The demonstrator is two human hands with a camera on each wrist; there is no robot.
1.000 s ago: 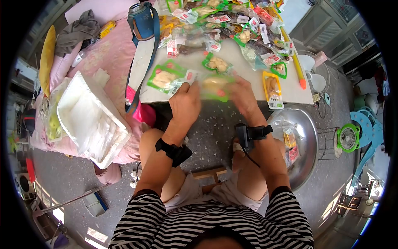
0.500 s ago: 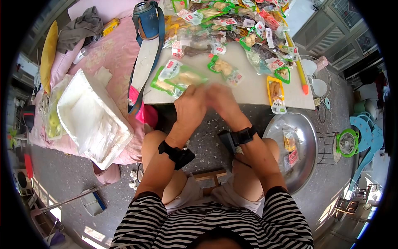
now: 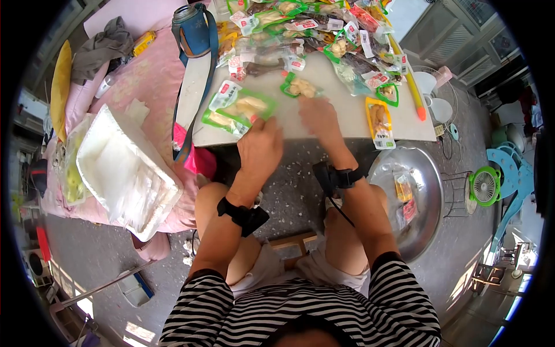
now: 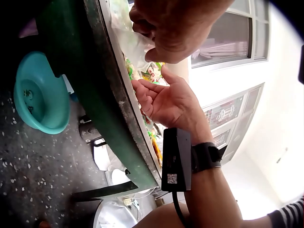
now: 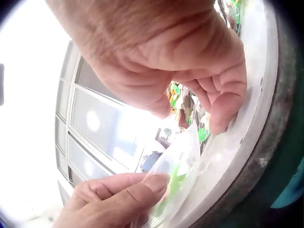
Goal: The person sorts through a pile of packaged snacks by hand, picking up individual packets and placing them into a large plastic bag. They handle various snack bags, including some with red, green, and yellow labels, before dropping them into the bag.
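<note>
In the head view, my left hand (image 3: 260, 147) pinches the lower right edge of a clear, green-edged packet (image 3: 247, 106) of pale food, lying over another such packet. The left wrist view shows that hand (image 4: 178, 28) curled at the top. Its thumb and fingers grip the clear film (image 5: 187, 152) in the right wrist view. My right hand (image 3: 321, 122) is just below a small green-edged packet (image 3: 302, 87) on the table. Its fingers are loosely bent and apart, holding nothing, in the right wrist view (image 5: 175, 61); contact with the small packet cannot be told.
Many packets (image 3: 300, 26) are heaped at the table's (image 3: 341, 118) back. A yellow packet (image 3: 379, 122) lies near the front right edge. A blue flask (image 3: 192, 34) stands at the left. A metal basin (image 3: 425, 220) with packets sits below right; a white foam box (image 3: 124, 168) is at left.
The blurred packet between both hands came to rest over the left packet. My right hand first moved in to my left hand, then away to the right and forward, empty.
</note>
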